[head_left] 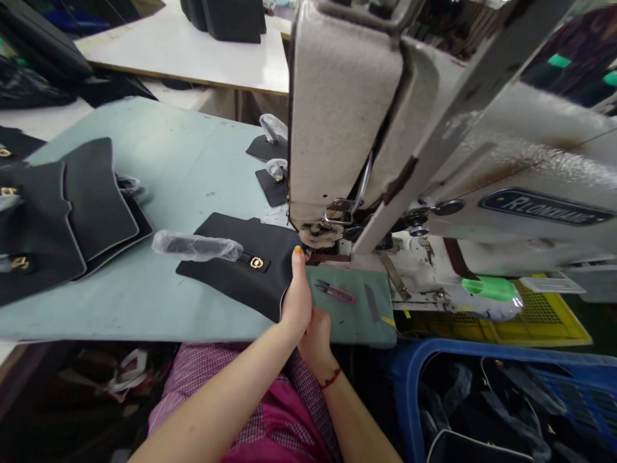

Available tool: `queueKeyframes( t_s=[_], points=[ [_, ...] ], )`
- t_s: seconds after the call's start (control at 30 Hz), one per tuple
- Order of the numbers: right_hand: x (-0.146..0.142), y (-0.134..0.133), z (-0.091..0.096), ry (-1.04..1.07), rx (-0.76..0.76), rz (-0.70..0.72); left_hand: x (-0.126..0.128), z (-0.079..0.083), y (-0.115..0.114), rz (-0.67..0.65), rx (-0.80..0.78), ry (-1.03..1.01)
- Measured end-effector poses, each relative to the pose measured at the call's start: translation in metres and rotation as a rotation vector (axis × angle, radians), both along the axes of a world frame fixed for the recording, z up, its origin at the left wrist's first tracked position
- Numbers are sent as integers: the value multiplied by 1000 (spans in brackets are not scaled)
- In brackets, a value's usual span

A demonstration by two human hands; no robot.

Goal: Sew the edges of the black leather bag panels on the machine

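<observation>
The left grip [297, 299] clamps the right edge of a black panel [265, 286], which lies leftward on the bench [173, 161]. What the right grip [317, 331], touching it, holds I cannot tell. Right of both, a blue basket [409, 399] contains black pieces [475, 447] and plastic wrapping; beyond it sits a yellow crate [530, 336].

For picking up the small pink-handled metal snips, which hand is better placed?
Probably the right hand: it lies nearer the snips, while the left hand is engaged at the edge of the black leather-like panel. Whether the right holds anything is hidden.
</observation>
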State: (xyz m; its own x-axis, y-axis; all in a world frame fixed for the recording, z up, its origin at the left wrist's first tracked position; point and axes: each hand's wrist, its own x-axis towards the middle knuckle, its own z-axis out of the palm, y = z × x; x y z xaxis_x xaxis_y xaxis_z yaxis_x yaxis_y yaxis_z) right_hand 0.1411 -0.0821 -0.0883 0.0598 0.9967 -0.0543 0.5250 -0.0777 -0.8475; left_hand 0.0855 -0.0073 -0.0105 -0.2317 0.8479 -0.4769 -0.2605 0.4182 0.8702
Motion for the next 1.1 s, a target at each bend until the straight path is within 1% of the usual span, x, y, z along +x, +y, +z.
queueKeyframes(
  t_s=[0.07,0.1,0.17,0.23,0.27,0.3,0.33,0.37,0.4,0.43,0.47,0.5,0.53,0.6,0.67,0.7,0.77,0.83,0.9,1.0,1.1],
  points=[
    [2,4,9,98,-10,-36,-1,1,-13,23,-25,51],
    [3,7,16,140,-13,-63,-4,-1,-25,0,-18,80],
    [6,15,33,255,-27,-139,-17,-8,-59,-74,32,131],
    [8,24,54,395,-40,-216,-43,-20,-99,-157,123,169],
    [8,30,64,455,-43,-233,-62,-26,-116,-201,157,214],
    [6,36,73,496,-46,-230,-84,-32,-127,-243,208,274],
    [2,43,81,510,-46,-203,-107,-36,-132,-243,279,352],
    [-2,50,88,500,-38,-168,-132,-38,-129,-252,317,449],
    [-7,57,92,472,-26,-137,-156,-38,-117,-230,358,574],
    [-13,64,95,437,-10,-122,-177,-35,-99,-271,433,711],
    [-19,69,97,403,7,-127,-193,-31,-75,-368,502,865],
    [-25,73,97,383,21,-147,-205,-26,-48,-505,552,983],
    [-30,76,95,378,31,-175,-212,-21,-20,-636,619,1053],
    [-35,78,91,392,48,-211,-212,-12,32,-894,812,1078],
    [-36,75,88,391,61,-205,-200,-6,68,-1086,971,1089],
    [-34,73,87,379,66,-195,-192,-4,79,-1153,1034,1103],
    [-29,71,87,349,66,-173,-178,0,87,-1233,1104,1129],
    [-23,69,89,328,55,-150,-169,5,82,-1252,1099,1154],
    [-17,69,91,324,37,-117,-165,12,70,-1214,1044,1230],
    [-8,70,94,343,14,-50,-161,23,52,-1131,976,1405],
    [-2,74,96,352,-4,-19,-154,30,42,-1103,922,1490]
  ],
)
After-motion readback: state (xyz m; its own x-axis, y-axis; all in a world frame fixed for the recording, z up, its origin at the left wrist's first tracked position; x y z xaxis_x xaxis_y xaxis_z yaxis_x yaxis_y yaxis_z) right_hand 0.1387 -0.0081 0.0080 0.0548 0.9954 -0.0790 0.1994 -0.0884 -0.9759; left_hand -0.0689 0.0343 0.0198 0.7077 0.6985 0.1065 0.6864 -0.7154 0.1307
